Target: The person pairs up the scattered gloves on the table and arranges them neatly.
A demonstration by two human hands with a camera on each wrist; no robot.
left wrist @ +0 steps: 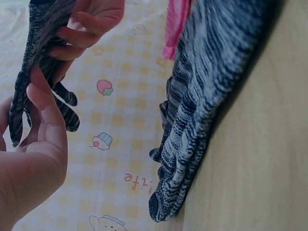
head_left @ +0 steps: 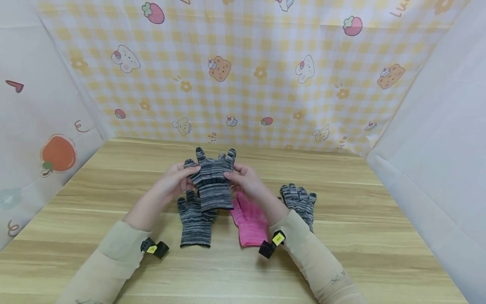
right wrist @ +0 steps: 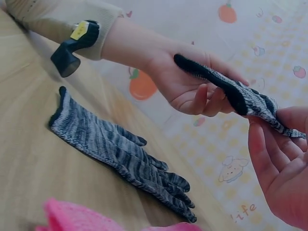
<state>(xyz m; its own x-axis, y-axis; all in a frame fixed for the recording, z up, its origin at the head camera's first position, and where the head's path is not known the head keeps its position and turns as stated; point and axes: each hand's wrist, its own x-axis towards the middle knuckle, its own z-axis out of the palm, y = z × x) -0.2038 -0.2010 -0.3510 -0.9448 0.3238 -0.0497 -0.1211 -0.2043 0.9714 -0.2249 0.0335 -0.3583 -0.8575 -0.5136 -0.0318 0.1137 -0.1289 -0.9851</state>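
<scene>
Both hands hold a black-and-grey striped knit glove [head_left: 214,181] above the table, its fingers pointing away and its cuff toward me. My left hand [head_left: 177,179] pinches its left edge, thumb on top. At the opposite edge my right hand [head_left: 244,179] pinches it the same way, as the right wrist view also shows. Below and slightly left lies a second striped glove [head_left: 195,228], partly covered by the held one in the head view. A pink glove [head_left: 252,223] lies under my right forearm, which hides part of it.
Right of my right forearm lies another striped glove [head_left: 301,204], partly hidden by the sleeve. The wooden table [head_left: 364,253] meets a checked cloth backdrop [head_left: 247,93] at the back. Pale cloth walls stand on both sides. Each wrist wears a small black camera [head_left: 155,248].
</scene>
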